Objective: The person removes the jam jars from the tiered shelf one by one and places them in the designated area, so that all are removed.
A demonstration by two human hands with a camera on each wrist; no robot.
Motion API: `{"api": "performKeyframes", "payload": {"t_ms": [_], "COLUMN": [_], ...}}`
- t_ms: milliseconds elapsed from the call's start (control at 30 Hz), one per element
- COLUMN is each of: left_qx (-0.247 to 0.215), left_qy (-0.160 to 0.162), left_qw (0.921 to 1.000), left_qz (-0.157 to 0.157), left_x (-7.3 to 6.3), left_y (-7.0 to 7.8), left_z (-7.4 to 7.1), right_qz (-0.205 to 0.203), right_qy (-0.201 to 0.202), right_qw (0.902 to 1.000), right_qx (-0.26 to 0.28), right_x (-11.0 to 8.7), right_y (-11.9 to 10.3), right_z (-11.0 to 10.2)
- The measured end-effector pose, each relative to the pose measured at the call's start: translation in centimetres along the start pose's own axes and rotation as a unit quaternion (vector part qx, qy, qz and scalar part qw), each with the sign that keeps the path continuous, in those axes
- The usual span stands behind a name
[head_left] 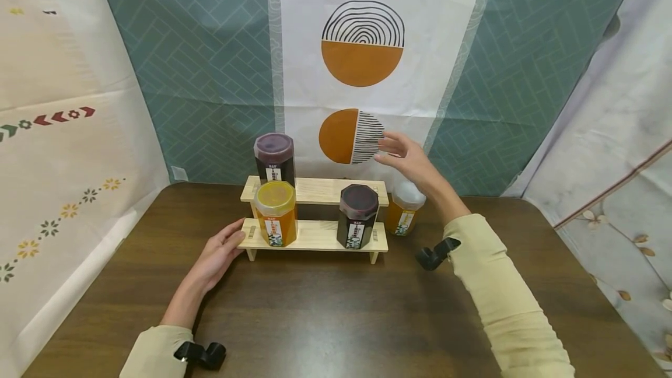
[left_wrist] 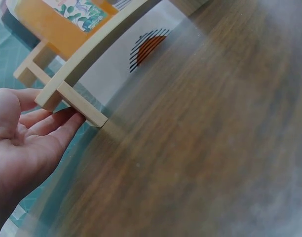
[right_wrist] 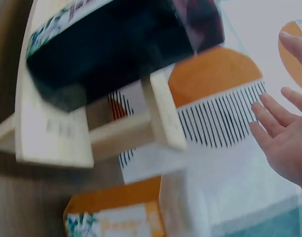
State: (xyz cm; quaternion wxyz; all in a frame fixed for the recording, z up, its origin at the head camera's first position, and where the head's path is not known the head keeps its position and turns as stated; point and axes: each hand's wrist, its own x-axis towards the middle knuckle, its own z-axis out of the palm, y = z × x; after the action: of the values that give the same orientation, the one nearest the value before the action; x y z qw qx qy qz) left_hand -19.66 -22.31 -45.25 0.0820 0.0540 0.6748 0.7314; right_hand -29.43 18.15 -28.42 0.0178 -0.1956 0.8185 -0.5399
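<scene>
By the left hand, the left end of the lower shelf of a two-step wooden rack is grasped, with the thumb at the board's end and the fingers bent below it, against the leg. Nothing is held by the right hand; it is raised near the rack's right end, its fingers loosely extended and apart from the jars.

On the rack's upper step, at the left, a purple-lidded jar of dark contents is stood upright. On the rack's lower step, a yellow-lidded orange jar is placed toward the left end, in front of the purple-lidded one, and a dark-lidded jar is placed toward the right end. Just beside the rack, to its right, a pale-lidded orange jar is set upright on the table. White labels are carried on the jars' fronts.

The rack is backed by a teal and white cloth printed with orange and striped circles. Long yellowish sleeves are worn, and a black mount is fixed near each wrist.
</scene>
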Motion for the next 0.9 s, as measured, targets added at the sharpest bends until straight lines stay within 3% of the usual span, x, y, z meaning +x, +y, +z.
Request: {"api": "performKeyframes", "payload": {"t_ms": [433,900], "left_qx": [-0.001,-0.01], "left_qy": [0.004,0.001], "left_qw": [1.0,0.9999], "left_qz": [0.0,0.007], "left_x": [-0.2,-0.1], "left_y": [0.3,0.0], "left_z": [0.0,0.0], "right_qz": [-0.007,0.075], "right_qy": [-0.052,-0.069], "right_qw": [0.9982,0.9934], "right_qx": [0.03,0.053], "right_x": [3.5,6.2], "right_y": [-4.4,-6.9], "right_z": [4.6,11.9]}}
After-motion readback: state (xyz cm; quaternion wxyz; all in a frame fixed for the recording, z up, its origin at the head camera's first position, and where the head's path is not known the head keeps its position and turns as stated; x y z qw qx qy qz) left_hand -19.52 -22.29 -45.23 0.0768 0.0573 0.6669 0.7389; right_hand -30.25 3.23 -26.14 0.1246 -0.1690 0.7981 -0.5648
